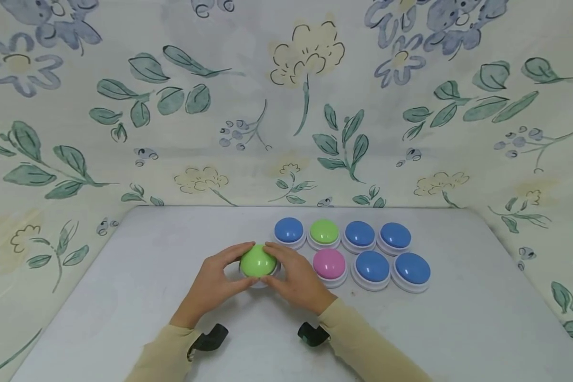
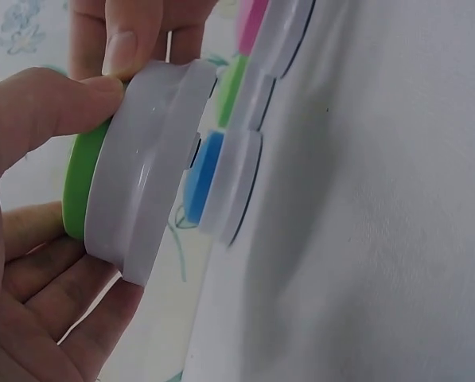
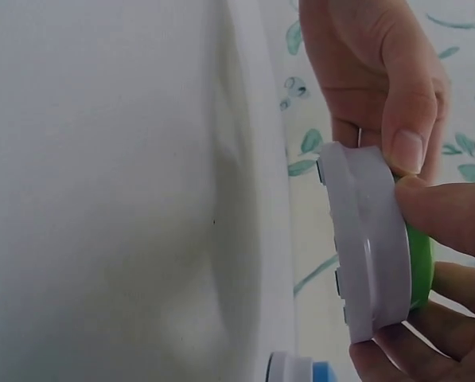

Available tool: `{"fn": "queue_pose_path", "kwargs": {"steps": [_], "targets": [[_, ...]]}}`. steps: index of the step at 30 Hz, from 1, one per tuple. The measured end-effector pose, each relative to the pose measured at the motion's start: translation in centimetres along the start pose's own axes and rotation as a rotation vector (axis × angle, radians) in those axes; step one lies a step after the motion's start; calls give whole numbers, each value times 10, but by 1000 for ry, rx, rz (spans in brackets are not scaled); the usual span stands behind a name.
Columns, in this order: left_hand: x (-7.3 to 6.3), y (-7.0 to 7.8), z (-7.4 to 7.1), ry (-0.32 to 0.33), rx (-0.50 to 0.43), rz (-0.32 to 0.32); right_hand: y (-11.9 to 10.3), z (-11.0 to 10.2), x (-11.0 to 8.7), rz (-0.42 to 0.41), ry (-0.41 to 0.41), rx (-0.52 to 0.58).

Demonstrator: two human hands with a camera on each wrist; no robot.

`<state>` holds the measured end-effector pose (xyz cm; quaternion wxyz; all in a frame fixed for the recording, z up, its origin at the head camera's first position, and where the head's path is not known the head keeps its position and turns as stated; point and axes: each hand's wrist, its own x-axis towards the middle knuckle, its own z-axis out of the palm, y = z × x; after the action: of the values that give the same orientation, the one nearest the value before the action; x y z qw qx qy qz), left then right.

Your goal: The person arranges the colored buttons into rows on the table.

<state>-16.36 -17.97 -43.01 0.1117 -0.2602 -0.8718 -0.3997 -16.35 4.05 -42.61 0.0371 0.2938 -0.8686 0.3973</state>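
Observation:
Both hands hold one push button, a green dome (image 1: 258, 261) on a white round base (image 2: 146, 167). My left hand (image 1: 215, 280) grips it from the left, and my right hand (image 1: 300, 277) from the right. The thumbs meet at the near side of the dome, while the other fingers reach round the far side and base. In both wrist views the base's underside is raised off the white table (image 3: 126, 199), with small feet showing. Just right of my right hand sits a pink push button (image 1: 329, 264).
Behind the hands, a back row has a blue button (image 1: 288, 230), a green button (image 1: 324, 232) and two more blue ones. Two blue buttons (image 1: 372, 266) continue the front row rightward. Floral cloth (image 1: 248, 132) hangs behind the table. Dark wrist cameras (image 1: 211, 337) jut from both sleeves.

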Motion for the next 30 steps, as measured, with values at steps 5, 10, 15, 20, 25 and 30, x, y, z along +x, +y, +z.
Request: {"fn": "queue_pose_path", "kwargs": {"steps": [5, 10, 15, 20, 25, 30], "targets": [[3, 2, 6, -7, -8, -19, 5, -2, -1, 5, -3, -8], [6, 4, 12, -21, -20, -52, 8, -4, -3, 12, -14, -31], [9, 2, 18, -22, -20, -44, 11, -6, -3, 16, -29, -58], [13, 3, 23, -33, -26, -52, 13, -9, -4, 23, -43, -84], [16, 5, 27, -47, -37, -68, 13, -11, -5, 36, -53, -93], [19, 6, 31, -62, -38, -87, 13, -12, -4, 67, -67, -112]]}}
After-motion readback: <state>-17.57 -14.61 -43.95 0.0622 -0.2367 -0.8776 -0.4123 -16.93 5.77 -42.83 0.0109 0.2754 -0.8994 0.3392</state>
